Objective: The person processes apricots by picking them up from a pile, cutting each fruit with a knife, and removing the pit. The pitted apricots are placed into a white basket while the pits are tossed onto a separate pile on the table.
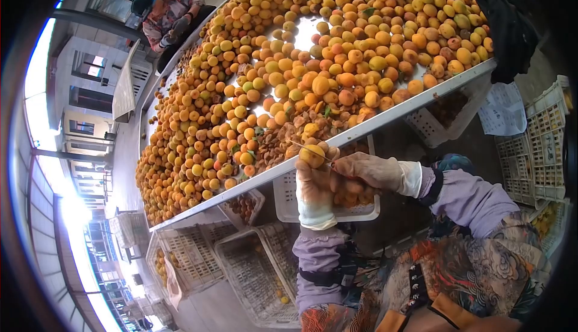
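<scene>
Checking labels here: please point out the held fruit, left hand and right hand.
Held fruit (310, 159): head view, middle of its visible side.
Left hand (315, 188): head view, middle of the hand.
Right hand (376, 171): head view, hand's back.

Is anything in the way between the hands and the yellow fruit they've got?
Nothing visible is in the way: the left hand holds the yellow fruit. A thin tool in the right hand crosses the fruit in this view; I can't tell whether it cuts in.

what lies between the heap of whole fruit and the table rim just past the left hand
In the head view, a patch of small brown pieces lies between the whole fruit and the rim beyond the left hand.
</scene>
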`<move>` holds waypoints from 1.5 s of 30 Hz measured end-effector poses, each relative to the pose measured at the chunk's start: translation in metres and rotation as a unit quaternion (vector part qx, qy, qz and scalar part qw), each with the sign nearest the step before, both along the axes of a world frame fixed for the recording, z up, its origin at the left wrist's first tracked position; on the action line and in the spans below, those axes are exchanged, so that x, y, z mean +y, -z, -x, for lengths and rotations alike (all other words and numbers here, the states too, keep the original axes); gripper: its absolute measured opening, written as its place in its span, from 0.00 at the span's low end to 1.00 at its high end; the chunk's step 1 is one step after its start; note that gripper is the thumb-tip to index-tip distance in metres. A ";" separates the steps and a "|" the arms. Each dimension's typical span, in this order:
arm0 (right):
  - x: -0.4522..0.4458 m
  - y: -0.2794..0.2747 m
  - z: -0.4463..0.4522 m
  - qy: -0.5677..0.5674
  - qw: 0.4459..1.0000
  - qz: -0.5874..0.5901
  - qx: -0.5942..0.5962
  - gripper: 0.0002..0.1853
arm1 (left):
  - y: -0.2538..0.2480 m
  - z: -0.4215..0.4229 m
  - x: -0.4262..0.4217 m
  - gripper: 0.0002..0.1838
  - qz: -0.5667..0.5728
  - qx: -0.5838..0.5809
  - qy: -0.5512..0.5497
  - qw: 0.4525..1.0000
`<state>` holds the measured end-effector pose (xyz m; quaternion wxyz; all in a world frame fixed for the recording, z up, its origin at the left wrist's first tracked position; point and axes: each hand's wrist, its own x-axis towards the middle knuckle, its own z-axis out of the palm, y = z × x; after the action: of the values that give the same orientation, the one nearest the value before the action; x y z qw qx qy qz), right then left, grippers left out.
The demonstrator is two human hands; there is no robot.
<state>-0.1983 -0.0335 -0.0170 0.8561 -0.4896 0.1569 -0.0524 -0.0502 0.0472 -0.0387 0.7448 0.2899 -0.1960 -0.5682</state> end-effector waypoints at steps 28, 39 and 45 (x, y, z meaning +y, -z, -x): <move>-0.004 -0.027 0.002 -0.009 0.999 -0.021 -0.031 0.28 | -0.022 0.012 0.012 0.32 -0.054 -0.075 -0.047 0.995; -0.001 -0.022 0.004 -0.012 1.000 -0.007 -0.009 0.30 | -0.005 0.013 0.004 0.30 -0.067 -0.120 -0.072 0.988; 0.005 -0.010 0.003 -0.008 0.999 -0.032 -0.010 0.30 | -0.004 0.017 0.004 0.29 -0.137 -0.157 -0.124 0.970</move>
<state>-0.2016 -0.0284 -0.0065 0.8731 -0.4630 0.1458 -0.0452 -0.0675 0.0517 -0.0344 0.7226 0.4968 -0.1933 -0.4402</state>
